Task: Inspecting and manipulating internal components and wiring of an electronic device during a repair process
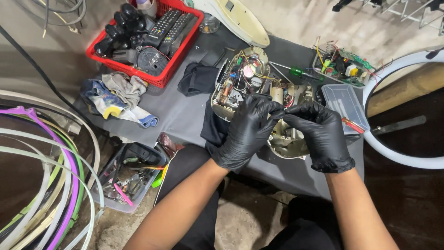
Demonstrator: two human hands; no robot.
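The left hand and the right hand, both in black disposable gloves, are meeting fingertip to fingertip above the opened cream plastic appliance housing; the fingers are pinching together around something too small to identify. The housing is lying on the dark grey cloth-covered work surface, directly under the hands, exposing circuit boards and thin coloured wires. It is probably light but fragile inside: gripping is best done at the rigid outer shell, not the wiring. A green-handled screwdriver is lying just beyond it, a clear plastic parts box to its right, and a red plastic basket of black remote controls well to the left.
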